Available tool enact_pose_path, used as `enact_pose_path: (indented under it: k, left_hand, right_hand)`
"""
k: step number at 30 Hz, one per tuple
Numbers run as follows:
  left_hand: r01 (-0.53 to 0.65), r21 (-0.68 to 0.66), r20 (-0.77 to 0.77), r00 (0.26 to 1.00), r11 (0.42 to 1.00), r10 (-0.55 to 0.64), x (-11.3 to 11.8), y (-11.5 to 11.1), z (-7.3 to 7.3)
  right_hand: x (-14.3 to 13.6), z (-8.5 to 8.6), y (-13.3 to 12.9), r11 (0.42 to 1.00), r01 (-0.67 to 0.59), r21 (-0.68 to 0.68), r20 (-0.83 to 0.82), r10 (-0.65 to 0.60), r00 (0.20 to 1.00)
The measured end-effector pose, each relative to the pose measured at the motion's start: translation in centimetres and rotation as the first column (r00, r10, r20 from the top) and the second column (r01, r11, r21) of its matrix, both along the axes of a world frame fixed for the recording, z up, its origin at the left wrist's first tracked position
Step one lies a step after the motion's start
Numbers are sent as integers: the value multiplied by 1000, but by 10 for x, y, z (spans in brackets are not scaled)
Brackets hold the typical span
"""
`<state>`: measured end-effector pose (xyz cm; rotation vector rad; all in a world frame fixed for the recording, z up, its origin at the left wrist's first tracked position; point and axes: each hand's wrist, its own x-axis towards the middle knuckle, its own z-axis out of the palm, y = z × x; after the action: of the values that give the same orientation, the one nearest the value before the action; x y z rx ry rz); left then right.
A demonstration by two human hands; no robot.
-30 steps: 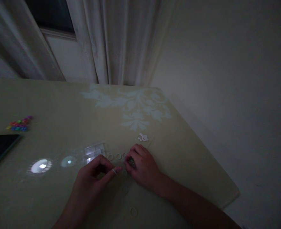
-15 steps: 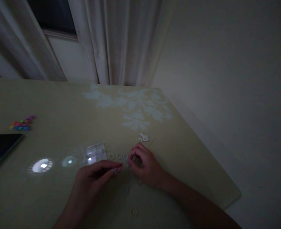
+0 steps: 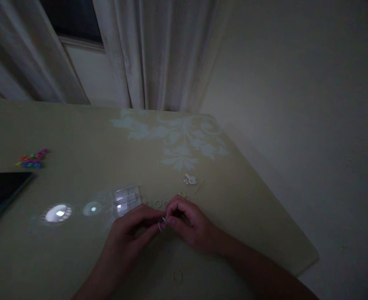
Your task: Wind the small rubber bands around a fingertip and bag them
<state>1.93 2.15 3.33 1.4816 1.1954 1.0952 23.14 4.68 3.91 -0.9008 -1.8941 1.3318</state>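
Thin, pale ring [image 3: 160,226] at the left hand [image 3: 124,237], pinched between thumb and finger. Right hand [image 3: 195,227] nearly meets it, fingertips closed on a pale piece [image 3: 164,219], outline too dim to make out. Beyond the hands: loose rings [image 3: 158,203], partly hidden by fingers; transparent compartmented box [image 3: 127,196], near edge covered. Phone [image 3: 7,191], well left, cut off.

The light is dim — glare [image 3: 59,213] gleams off the tabletop [image 3: 86,166] — fine detail blurs.

A phone [image 3: 7,192] lies well in from the table's [image 3: 80,133] far edge, curtains [image 3: 167,54] and a dark window [image 3: 73,18] behind, a wall [image 3: 290,104] beyond the right edge.
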Motion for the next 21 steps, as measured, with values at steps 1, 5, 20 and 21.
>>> enact_pose_path:
  k: [1, 5, 20, 21]
  left_hand:
    - [-3, 30, -15, 1000, 1000, 3, 1, 0, 1]
    - [-33, 75, -28, 999, 997, 36, 2, -2, 2]
    - [-215, -52, 65, 974, 975, 219, -7, -5, -6]
    - [-212, -40, 80, 973, 977, 214, -6, -5, -7]
  right_hand:
    - [0, 0, 0, 1000, -1, -8, 1, 1, 1000]
    - [-1, 2, -2, 1000, 9, -15, -21, -9, 1000]
    - [13, -19, 12, 912, 48, 407, 329, -195, 924]
    - [12, -20, 11, 905, 51, 423, 348, -213, 913]
